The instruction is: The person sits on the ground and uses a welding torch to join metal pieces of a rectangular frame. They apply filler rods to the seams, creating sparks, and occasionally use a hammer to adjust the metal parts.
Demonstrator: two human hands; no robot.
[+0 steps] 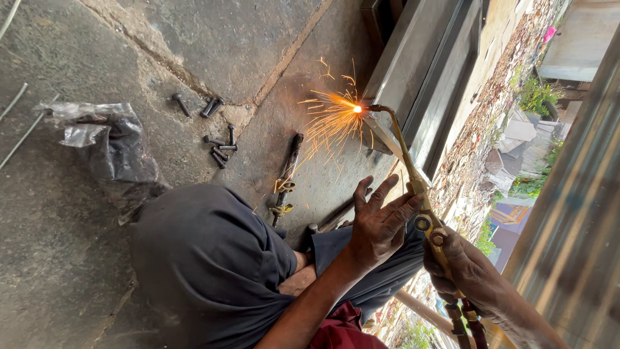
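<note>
My right hand [466,271] grips the brass handle of a gas cutting torch [423,213]. Red hoses [469,325] trail from the handle below the hand. The torch's thin bent tube runs up to its tip [371,108], where a bright flame throws orange sparks [332,119] against the edge of a grey steel frame [420,77]. My left hand [381,223] is spread open beside the torch tube, with its fingertips at the tube and nothing in its grasp. My knee in dark trousers [206,258] fills the lower middle.
Several dark bolts [218,147] lie scattered on the concrete floor [226,45]. A dark rod-like tool with brass fittings [286,178] lies next to the sparks. A crumpled plastic bag [103,139] and thin metal rods [19,123] sit at the left. Rubble and plants lie beyond the frame.
</note>
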